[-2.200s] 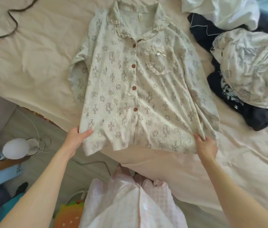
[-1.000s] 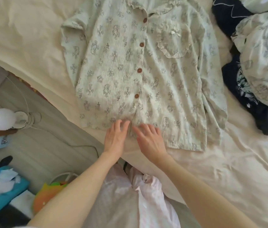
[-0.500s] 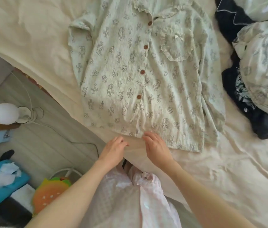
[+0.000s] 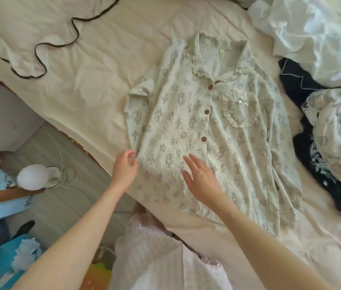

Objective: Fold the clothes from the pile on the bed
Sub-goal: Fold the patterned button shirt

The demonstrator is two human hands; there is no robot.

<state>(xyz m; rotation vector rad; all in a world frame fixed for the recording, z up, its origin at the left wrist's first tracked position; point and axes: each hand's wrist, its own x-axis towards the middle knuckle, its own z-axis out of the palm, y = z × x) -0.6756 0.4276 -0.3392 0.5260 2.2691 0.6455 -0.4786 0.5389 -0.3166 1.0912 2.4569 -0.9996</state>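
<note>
Your pajama shirt [image 4: 213, 143] lies flat, buttons up, mid-bed [image 4: 94, 84], with the pile [image 4: 333, 126] at three o'clock. Your left hand [image 4: 124, 169] has its grip closing on the shirt's nine-o'clock side seam, though a true pinch I cannot tell; your right hand [image 4: 202, 181] is spread over the front. The hem lies near the bed's edge, so a hard tug could drag the shirt off or bunch the tucked sleeve.

Single head-worn wide-angle view, looking steeply down, close over cream-sheeted bed [image 4: 102, 84], floor at lower left.
</note>
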